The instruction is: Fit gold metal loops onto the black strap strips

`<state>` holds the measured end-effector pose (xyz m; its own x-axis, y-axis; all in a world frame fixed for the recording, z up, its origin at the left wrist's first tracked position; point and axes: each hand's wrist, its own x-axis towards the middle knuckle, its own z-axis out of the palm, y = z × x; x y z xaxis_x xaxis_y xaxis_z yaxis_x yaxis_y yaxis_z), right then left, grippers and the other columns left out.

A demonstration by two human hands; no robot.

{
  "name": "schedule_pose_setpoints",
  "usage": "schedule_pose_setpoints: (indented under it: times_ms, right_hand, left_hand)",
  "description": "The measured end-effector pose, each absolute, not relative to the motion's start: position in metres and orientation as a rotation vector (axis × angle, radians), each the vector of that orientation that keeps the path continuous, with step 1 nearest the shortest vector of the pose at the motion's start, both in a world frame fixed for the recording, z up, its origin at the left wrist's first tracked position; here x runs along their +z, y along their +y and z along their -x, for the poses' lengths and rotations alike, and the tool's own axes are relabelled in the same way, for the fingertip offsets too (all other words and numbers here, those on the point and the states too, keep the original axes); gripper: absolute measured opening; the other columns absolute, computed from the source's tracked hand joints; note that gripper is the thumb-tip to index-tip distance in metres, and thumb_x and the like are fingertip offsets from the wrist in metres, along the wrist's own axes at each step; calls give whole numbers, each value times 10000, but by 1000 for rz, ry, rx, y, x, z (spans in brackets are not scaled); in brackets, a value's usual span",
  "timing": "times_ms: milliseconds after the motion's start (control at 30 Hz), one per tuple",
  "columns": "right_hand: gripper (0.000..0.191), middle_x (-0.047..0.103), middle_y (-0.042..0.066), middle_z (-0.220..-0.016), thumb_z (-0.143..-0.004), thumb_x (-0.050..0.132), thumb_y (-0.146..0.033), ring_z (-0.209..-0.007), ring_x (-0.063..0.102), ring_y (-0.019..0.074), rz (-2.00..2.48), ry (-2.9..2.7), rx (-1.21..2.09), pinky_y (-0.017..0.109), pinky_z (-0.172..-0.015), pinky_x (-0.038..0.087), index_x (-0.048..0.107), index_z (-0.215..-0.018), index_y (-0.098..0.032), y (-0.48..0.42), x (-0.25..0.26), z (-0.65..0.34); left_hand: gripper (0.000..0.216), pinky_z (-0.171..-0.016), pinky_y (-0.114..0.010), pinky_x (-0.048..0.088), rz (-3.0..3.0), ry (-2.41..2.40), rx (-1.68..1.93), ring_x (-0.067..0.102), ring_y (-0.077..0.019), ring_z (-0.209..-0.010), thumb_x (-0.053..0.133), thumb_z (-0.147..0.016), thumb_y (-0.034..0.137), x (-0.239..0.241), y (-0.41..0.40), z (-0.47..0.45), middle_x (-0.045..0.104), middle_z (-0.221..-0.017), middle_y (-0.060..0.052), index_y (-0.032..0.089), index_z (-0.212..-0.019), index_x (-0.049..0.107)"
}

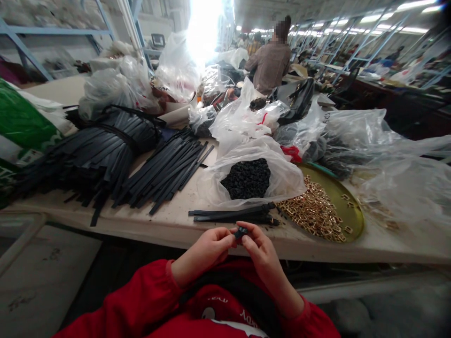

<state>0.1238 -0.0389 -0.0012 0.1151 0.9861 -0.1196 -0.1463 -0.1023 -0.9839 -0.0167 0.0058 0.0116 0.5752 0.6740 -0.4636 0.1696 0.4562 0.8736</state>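
Observation:
My left hand (214, 245) and my right hand (260, 245) meet just off the table's front edge. Both pinch a short visible piece of dark strap (240, 232) between thumb and fingers; the rest of it is hidden. Just beyond my hands, a few dark straps (225, 216) lie side by side, with small fittings at their right ends. A plastic bag (207, 185), opened wide, holds a heap of small black pieces (248, 178). To its right, many gold buckles (313, 206) are heaped on a round yellowish tray (356, 213).
Loose black strips (165, 164) and a tied bundle of strips (91, 145) cover the table's left side. More plastic bags (355, 126) crowd the back and right. A person (269, 63) stands beyond the table. A green-and-white sack (26, 117) is at far left.

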Motion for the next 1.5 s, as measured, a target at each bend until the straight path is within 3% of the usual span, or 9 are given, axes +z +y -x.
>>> schedule_pose_setpoints:
  times_ms: [200, 367, 600, 800, 933, 1100, 1233, 1400, 1500]
  right_hand:
    - [228, 691, 27, -869, -785, 566, -373, -797, 622, 156, 1177, -589, 1291, 309, -781, 452, 616, -939, -212, -41, -12, -115]
    - [214, 700, 8, -861, -750, 611, -365, -827, 624, 148, 1033, -360, 1344, 313, -828, 439, 617, -918, -231, -47, -15, -102]
    - [257, 690, 19, -900, -738, 625, -374, -853, 616, 156, 1152, -493, 1273, 303, -830, 444, 619, -940, -215, -55, -17, -101]
    - [225, 681, 17, -926, -731, 636, -341, -851, 613, 149, 1064, -389, 1341, 281, -785, 464, 623, -919, -219, -64, -20, -99]
    - [210, 676, 8, -871, -714, 659, -318, -785, 607, 141, 1087, -355, 1395, 269, -736, 468, 627, -894, -214, -66, -24, -105]
    - [179, 653, -11, -798, -705, 670, -314, -715, 581, 124, 1141, -418, 1398, 242, -683, 457, 613, -840, -210, -66, -27, -110]
    - [175, 627, -23, -745, -699, 674, -321, -659, 561, 123, 1118, -460, 1500, 240, -637, 449, 587, -796, -204, -66, -26, -107]
    - [249, 618, 0, -757, -804, 529, -434, -696, 546, 124, 1136, -519, 1410, 235, -659, 437, 603, -817, -197, -69, -24, -110]
    - [183, 604, -27, -742, -758, 613, -381, -670, 547, 113, 1095, -458, 1531, 229, -642, 433, 575, -848, -226, -69, -23, -113]
  left_hand:
    - [261, -400, -181, 255, -1300, 1022, 452, 335, -64, -422, 453, -801, 391, 8, 1, 10, 399, -484, 75, 153, -715, 516]
    - [272, -601, -215, 365, -1574, 1067, 559, 478, -115, -648, 418, -839, 343, 4, -5, 11, 553, -691, 13, 140, -815, 598]
    - [238, -616, -205, 365, -1704, 1055, 512, 498, -110, -641, 404, -855, 276, 17, -13, 13, 572, -696, 19, 152, -754, 581]
    - [240, -674, -215, 397, -1734, 1024, 546, 555, -132, -724, 385, -876, 291, 11, -17, 11, 625, -803, -12, 165, -844, 586]
    - [216, -686, -247, 412, -1763, 1051, 470, 567, -161, -758, 390, -869, 295, 8, -19, 11, 624, -840, -42, 163, -892, 559]
    - [277, -805, -280, 420, -1683, 953, 460, 566, -168, -886, 386, -825, 159, 11, -21, 18, 606, -979, -65, 160, -1097, 439]
    - [317, -764, -286, 429, -1661, 992, 451, 570, -161, -811, 358, -821, 148, 10, -17, 21, 606, -891, -49, 155, -1134, 411]
    - [311, -639, -262, 424, -1626, 1040, 395, 567, -155, -669, 422, -823, 242, 10, -9, 23, 612, -725, 0, 159, -1123, 420]
    - [335, -615, -257, 416, -1658, 1115, 382, 579, -169, -688, 490, -802, 341, 11, -8, 25, 625, -762, -14, 168, -1086, 456]
